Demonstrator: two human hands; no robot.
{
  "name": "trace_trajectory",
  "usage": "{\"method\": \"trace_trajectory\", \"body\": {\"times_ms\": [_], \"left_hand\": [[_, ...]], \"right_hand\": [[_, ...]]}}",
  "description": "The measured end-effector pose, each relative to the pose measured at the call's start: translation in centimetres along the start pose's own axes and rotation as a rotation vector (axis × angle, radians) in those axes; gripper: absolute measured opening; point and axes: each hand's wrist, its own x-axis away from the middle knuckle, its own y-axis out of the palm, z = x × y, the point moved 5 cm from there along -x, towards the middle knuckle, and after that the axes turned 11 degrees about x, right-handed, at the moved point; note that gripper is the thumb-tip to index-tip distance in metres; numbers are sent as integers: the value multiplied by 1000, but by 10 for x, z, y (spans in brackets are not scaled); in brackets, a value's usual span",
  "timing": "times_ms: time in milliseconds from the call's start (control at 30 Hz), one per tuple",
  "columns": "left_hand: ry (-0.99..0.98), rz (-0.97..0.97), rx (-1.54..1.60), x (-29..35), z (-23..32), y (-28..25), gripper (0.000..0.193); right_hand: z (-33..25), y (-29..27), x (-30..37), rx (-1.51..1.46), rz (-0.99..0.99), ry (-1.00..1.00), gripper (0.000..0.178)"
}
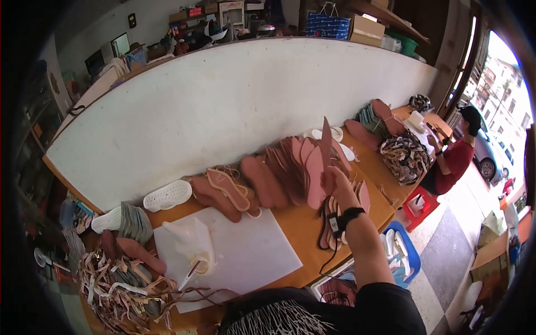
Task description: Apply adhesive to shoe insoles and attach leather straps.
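My right hand [336, 181] reaches out to the stack of sandal soles on the table, its fingers closed at the edge of a brown sandal sole [326, 142]. That sole stands upright, its pointed end raised above the others. Beside it lean pink-faced insoles [314, 173] and a long row of brown soles [261, 178]. Below my wrist lie more insoles [334, 220] with dark edges. A black band with a small device and cable circles the wrist. My left hand does not show in the picture.
White paper [262, 240] carries a whitish glue container [204, 259] with a brush [188, 276]. Straps [120, 290] pile up at left. A white shoe last [167, 195] lies by the partition [240, 106]. At right, a person in red [456, 162] sits near a blue basket [412, 251].
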Motion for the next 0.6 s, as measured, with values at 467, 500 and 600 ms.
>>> {"method": "trace_trajectory", "body": {"times_ms": [467,500,600], "left_hand": [[308,-62,-23,7,176,24,15],[326,-85,-19,10,197,34,15],[392,-212,175,8,242,68,17]], "right_hand": [[58,131,192,-99,-755,134,54],[63,144,207,-108,-838,181,57],[81,164,239,-72,-954,223,64]]}}
